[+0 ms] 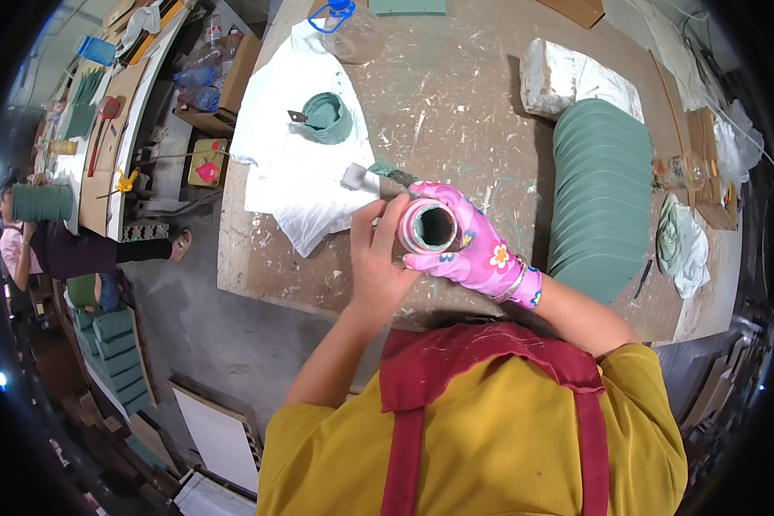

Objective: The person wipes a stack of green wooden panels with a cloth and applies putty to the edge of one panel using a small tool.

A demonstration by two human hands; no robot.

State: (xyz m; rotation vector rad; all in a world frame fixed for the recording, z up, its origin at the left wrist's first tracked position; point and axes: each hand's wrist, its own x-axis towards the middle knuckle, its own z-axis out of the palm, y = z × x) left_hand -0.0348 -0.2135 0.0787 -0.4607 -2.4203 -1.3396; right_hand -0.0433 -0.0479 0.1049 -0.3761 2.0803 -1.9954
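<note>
Both of my hands are at a small open-mouthed jar (415, 225), with a pale pink rim and dark green inside. My left hand (378, 258) is bare, its fingers pressed against the jar's left side. In a pink flowered glove, my right hand (482, 254) wraps round the jar from the right. Just beyond the hands lies what looks like a brush (361, 178), with a whitish end and dark green beside it. A green-smeared cup (342, 129) of green paint stands on a white cloth (288, 181), a flat metal tool (297, 116) sticking out over its rim.
On the right of the paint-spotted table (439, 103) lies a long row of overlapping green curved panels (598, 198), against a white wrapped block (576, 77). A crumpled cloth (684, 245) is farther right. At the far left, another person (69, 228) holds green pieces by a second bench.
</note>
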